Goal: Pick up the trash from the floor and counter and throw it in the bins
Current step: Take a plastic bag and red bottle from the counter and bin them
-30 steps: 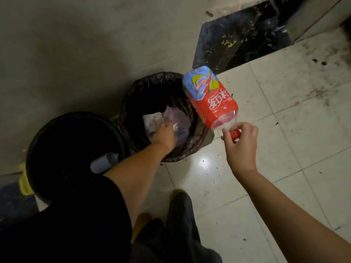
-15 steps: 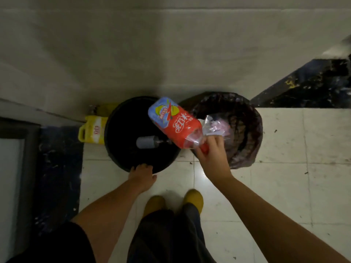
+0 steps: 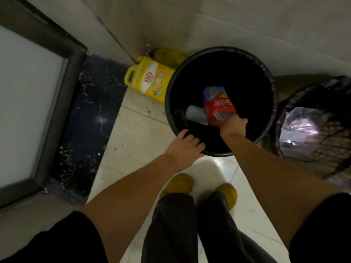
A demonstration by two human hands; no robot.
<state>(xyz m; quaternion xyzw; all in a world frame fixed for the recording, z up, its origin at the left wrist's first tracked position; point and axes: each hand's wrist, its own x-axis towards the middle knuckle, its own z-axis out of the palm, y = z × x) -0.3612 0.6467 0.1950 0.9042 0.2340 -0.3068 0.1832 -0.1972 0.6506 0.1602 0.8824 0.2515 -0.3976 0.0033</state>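
My right hand (image 3: pixel 233 126) is inside the round black bin (image 3: pixel 171 88), shut on the neck of a plastic bottle with a red and blue label (image 3: pixel 218 106). The bottle points away from me, down into the bin. A pale grey bottle (image 3: pixel 195 114) lies in the bin just left of it. My left hand (image 3: pixel 185 147) rests on the bin's near rim, fingers bent over the edge. To the right stands a second bin lined with a black bag (image 3: pixel 296 111), with crumpled clear and pink plastic (image 3: pixel 302 128) inside.
A yellow jug (image 3: pixel 150 80) lies on the floor against the wall, left of the black bin. A dark marble threshold (image 3: pixel 85 120) and a framed glass door (image 3: pixel 28 92) are at the left. My feet in yellow slippers (image 3: pixel 178 185) stand on pale tiles.
My right hand carried the bottle from above the bag-lined bin leftwards and lowered it into the black bin. My left hand left the bagged bin and came onto the black bin's rim.
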